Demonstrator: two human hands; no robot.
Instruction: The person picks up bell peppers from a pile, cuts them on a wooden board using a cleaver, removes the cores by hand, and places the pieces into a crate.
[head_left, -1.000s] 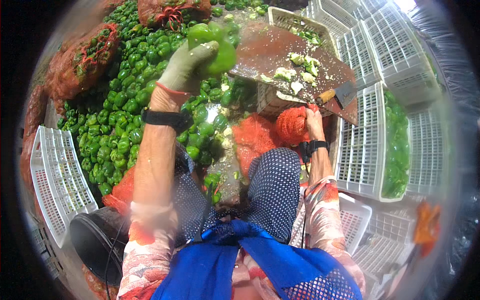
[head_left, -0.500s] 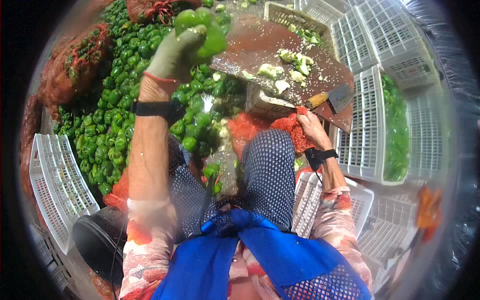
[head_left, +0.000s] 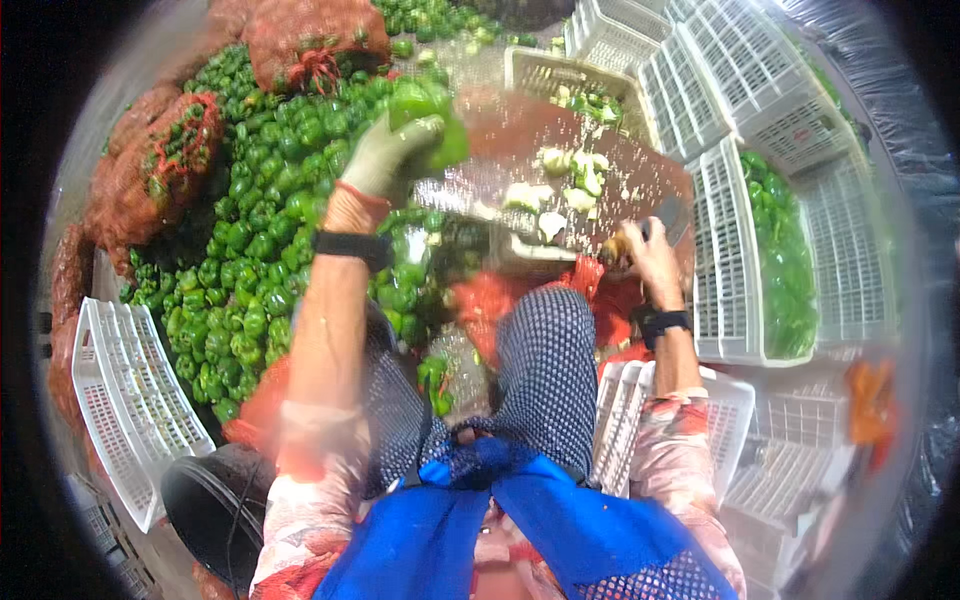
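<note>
Two hands show in the head view, well apart: the gloved left hand [head_left: 390,162] is clamped on at least one pepper [head_left: 452,142], above the heap [head_left: 240,240] and near the left edge of the worktop [head_left: 515,125]; the bare right hand [head_left: 655,262] is wrapped around the handle of the cleaver [head_left: 672,216] at the worktop's near right side. Smooth skin could let the pepper slip free and drop into the heap; a loose grip, so close to the edge, could send the cleaver toward the right knee [head_left: 545,330], or its blade could skid on the scraps [head_left: 550,226]. Counted: one cleaver, one worktop, one black bucket [head_left: 190,505], at least two bulging red sacks [head_left: 322,38]; several scraps, while the heap's peppers and the white crates [head_left: 720,260] overlap too much to number.
</note>
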